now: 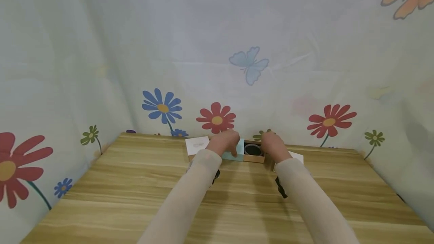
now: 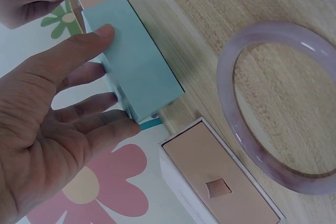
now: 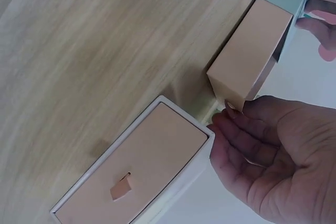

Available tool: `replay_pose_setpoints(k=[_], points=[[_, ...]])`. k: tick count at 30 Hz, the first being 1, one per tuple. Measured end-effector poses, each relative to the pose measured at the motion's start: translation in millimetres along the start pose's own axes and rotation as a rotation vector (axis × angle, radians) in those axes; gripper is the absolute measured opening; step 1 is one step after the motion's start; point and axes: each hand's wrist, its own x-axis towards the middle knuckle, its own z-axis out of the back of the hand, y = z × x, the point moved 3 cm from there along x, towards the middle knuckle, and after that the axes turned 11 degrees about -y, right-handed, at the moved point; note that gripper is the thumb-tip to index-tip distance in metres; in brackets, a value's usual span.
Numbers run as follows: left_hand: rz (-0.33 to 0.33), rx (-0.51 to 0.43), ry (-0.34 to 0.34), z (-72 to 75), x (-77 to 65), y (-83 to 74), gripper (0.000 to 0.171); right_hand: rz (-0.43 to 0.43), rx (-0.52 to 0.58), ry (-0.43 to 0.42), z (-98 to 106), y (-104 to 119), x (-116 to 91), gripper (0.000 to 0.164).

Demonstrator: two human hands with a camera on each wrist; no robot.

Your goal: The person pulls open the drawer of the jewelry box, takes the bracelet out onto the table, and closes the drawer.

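My left hand (image 2: 58, 103) grips a teal box sleeve (image 2: 136, 59), thumb on its near face and fingers behind. A tan drawer (image 3: 252, 51) sticks out of the sleeve's right end. At the drawer's outer end, my right hand (image 3: 273, 150) pinches the small tab (image 3: 230, 109) between thumb and fingers. From above, the head view shows a dark round piece with a pale rim (image 1: 253, 150) inside the drawer.
White boxes with tan drawers stand on both sides, one left (image 2: 215, 177) and one right (image 3: 136, 166). A pale lilac bangle (image 2: 226, 82) lies on the wooden table (image 1: 135, 199) near the left box. A flowered cloth (image 1: 203, 48) hangs behind.
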Motion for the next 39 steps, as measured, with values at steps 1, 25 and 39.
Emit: replay_pose_setpoints(k=[1, 25, 39], points=[[0.0, 0.002, 0.001, -0.2, 0.1, 0.1, 0.025, 0.002, -0.004, -0.012, 1, 1, -1, 0.011], [-0.007, -0.001, 0.01, 5.2, 5.5, 2.2, 0.025, 0.144, 0.131, 0.013, 13, 37, 8, 0.014], [0.002, -0.011, 0.032, 2.6, 4.8, 0.6, 0.025, 0.186, 0.077, 0.084, -4, 40, 8, 0.018]])
